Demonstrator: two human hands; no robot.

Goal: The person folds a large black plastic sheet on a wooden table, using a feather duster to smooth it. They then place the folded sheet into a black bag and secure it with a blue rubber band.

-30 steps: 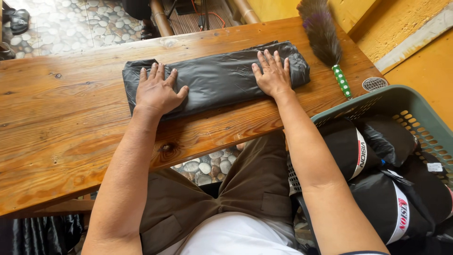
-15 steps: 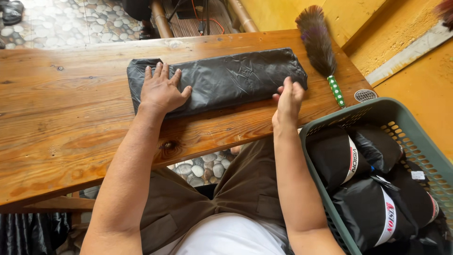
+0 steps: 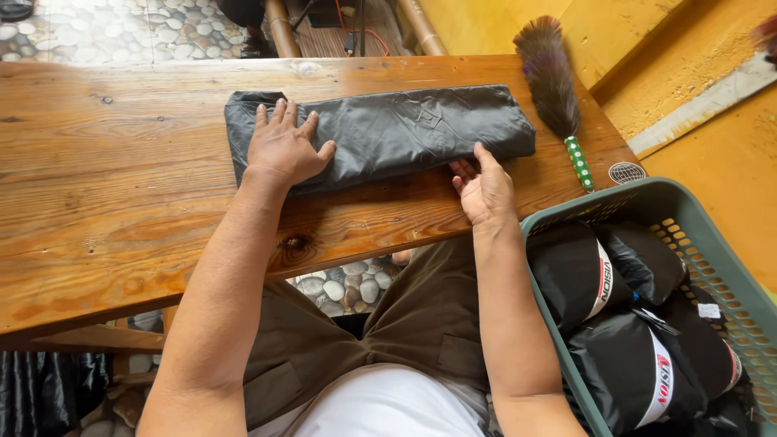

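A folded dark grey plastic sheet (image 3: pixel 405 129) lies as a long flat band on the wooden table (image 3: pixel 97 186). My left hand (image 3: pixel 283 146) rests flat on its left end with the fingers spread. My right hand (image 3: pixel 484 186) is at the band's near edge, right of the middle. Its palm is turned up and its fingertips touch or slip under that edge. Neither hand grips anything that I can see.
A feather duster (image 3: pixel 554 73) with a green dotted handle lies on the table just right of the sheet. A green plastic basket (image 3: pixel 696 235) with black wrapped bundles stands at my right side. A small round metal lid (image 3: pixel 626 172) lies at the table's right corner.
My right hand slid off the top of the sheet's right part, came toward me and turned palm up at the near edge. The left hand stayed flat on the left end.
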